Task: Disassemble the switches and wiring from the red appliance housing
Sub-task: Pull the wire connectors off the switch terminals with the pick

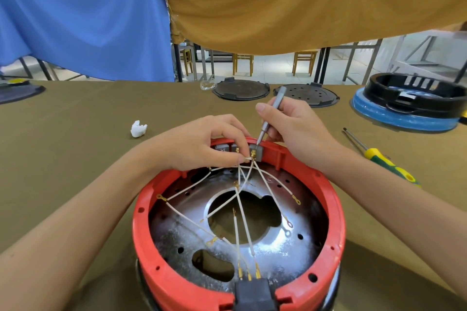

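Note:
The round red appliance housing (337,212) lies upside down in front of me, its shiny metal plate (182,230) exposed. Several white wires (242,212) with brass terminals fan out from grey switches (257,153) set in the far rim. My left hand (204,144) pinches a white wire end at the right-hand switch. My right hand (295,126) grips a slim grey metal screwdriver (271,113), its tip touching the top of that switch. A black socket block (254,294) with three wires plugged in sits at the near rim.
A yellow-green screwdriver (379,156) lies right of the housing. A crumpled white tissue (138,129) lies to the left. Two black round lids (240,89) and a black housing on a blue base (409,103) stand at the table's far side.

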A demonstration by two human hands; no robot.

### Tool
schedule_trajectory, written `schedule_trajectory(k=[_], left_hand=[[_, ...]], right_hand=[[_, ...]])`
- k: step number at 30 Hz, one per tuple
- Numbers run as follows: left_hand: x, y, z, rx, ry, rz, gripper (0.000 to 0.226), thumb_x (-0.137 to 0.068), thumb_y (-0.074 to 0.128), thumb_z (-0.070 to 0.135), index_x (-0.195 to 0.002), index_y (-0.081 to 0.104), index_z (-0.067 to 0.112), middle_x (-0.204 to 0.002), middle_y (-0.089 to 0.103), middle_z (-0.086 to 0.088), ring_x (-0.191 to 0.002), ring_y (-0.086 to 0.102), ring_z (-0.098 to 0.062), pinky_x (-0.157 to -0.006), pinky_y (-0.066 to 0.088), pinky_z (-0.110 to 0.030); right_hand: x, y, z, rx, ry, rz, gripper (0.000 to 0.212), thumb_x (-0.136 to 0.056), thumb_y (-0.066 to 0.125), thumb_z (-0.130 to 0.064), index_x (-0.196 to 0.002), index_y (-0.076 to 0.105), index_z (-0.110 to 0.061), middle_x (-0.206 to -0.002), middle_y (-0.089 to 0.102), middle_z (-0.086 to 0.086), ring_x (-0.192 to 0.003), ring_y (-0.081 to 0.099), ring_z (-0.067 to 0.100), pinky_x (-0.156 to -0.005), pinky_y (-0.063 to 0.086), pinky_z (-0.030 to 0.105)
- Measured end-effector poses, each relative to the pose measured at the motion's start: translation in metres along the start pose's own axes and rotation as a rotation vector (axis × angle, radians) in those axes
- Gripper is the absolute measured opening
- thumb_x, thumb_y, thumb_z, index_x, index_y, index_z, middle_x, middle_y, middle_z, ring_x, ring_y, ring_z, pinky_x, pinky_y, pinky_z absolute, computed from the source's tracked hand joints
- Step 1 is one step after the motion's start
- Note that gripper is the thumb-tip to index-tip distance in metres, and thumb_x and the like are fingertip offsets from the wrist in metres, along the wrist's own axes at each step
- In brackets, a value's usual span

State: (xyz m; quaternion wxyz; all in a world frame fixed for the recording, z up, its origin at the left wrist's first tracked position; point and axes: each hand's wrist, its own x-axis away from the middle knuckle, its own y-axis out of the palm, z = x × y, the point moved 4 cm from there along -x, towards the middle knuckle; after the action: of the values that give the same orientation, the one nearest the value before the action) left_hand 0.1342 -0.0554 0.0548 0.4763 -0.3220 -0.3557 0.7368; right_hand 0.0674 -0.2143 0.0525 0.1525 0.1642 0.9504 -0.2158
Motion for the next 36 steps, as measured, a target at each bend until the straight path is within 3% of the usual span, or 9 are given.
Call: schedule_trajectory(k=[2, 6, 11, 15, 26, 33, 36], left_hand=[[0.000, 0.000, 0.000, -0.006, -0.001, 0.004, 0.009, -0.090, 0.070, 0.030, -0.091, 0.073, 0.039, -0.121, 0.055, 0.020, -0.118, 0.054, -0.001, -0.107, 0.038, -0.030], [0.000, 0.000, 0.000, -0.012, 0.004, 0.001, 0.009, -0.090, 0.071, 0.031, -0.090, 0.073, 0.039, -0.121, 0.055, 0.021, -0.118, 0.053, 0.000, -0.108, 0.037, -0.029], [0.000, 0.000, -0.002, -0.011, 0.003, -0.004, 0.006, -0.088, 0.068, 0.038, -0.090, 0.073, 0.041, -0.120, 0.053, 0.024, -0.119, 0.052, 0.002, -0.108, 0.036, -0.032], [-0.001, 0.000, -0.003, -0.006, 0.017, -0.002, 0.008, -0.085, 0.066, 0.041, -0.089, 0.072, 0.043, -0.120, 0.053, 0.026, -0.120, 0.052, 0.002, -0.108, 0.035, -0.030], [-0.001, 0.001, -0.004, -0.002, 0.014, -0.009, 0.008, -0.085, 0.066, 0.043, -0.090, 0.072, 0.043, -0.120, 0.052, 0.028, -0.121, 0.051, 0.004, -0.108, 0.034, -0.028], [0.001, 0.000, -0.001, 0.022, 0.017, -0.021, 0.008, -0.087, 0.067, 0.036, -0.089, 0.073, 0.041, -0.121, 0.053, 0.025, -0.120, 0.052, 0.002, -0.109, 0.034, -0.030], [0.001, 0.001, 0.000, 0.024, 0.023, -0.025, 0.009, -0.087, 0.068, 0.034, -0.089, 0.073, 0.041, -0.121, 0.053, 0.024, -0.119, 0.053, 0.003, -0.108, 0.034, -0.029]], right_hand=[[0.002, 0.000, -0.003, 0.015, -0.042, 0.006, 0.030, -0.102, 0.054, -0.028, -0.085, 0.060, -0.004, -0.058, 0.052, -0.004, -0.056, 0.050, 0.010, -0.067, 0.051, 0.041], [0.002, 0.001, -0.008, 0.074, -0.079, 0.005, 0.028, -0.101, 0.054, -0.028, -0.088, 0.061, -0.005, -0.060, 0.052, -0.005, -0.056, 0.051, 0.007, -0.068, 0.054, 0.041], [-0.002, 0.002, -0.003, 0.015, 0.020, -0.030, 0.029, -0.102, 0.054, -0.029, -0.080, 0.058, -0.010, -0.054, 0.047, -0.004, -0.050, 0.040, 0.010, -0.051, 0.038, 0.016], [-0.002, 0.004, 0.005, -0.063, 0.148, -0.081, 0.029, -0.101, 0.054, -0.034, -0.083, 0.058, -0.012, -0.053, 0.044, -0.006, -0.043, 0.037, 0.004, -0.044, 0.035, 0.009], [0.001, 0.003, 0.003, -0.058, 0.078, -0.075, 0.031, -0.102, 0.053, -0.034, -0.078, 0.057, -0.014, -0.054, 0.048, -0.009, -0.051, 0.041, 0.006, -0.051, 0.038, 0.012], [0.004, 0.005, 0.014, -0.243, 0.269, -0.116, 0.034, -0.100, 0.055, -0.039, -0.073, 0.055, -0.018, -0.056, 0.045, -0.005, -0.048, 0.041, 0.008, -0.051, 0.041, 0.016], [0.004, 0.003, 0.011, -0.136, 0.200, -0.101, 0.033, -0.100, 0.054, -0.038, -0.076, 0.056, -0.016, -0.055, 0.046, -0.006, -0.048, 0.041, 0.007, -0.049, 0.040, 0.012]])
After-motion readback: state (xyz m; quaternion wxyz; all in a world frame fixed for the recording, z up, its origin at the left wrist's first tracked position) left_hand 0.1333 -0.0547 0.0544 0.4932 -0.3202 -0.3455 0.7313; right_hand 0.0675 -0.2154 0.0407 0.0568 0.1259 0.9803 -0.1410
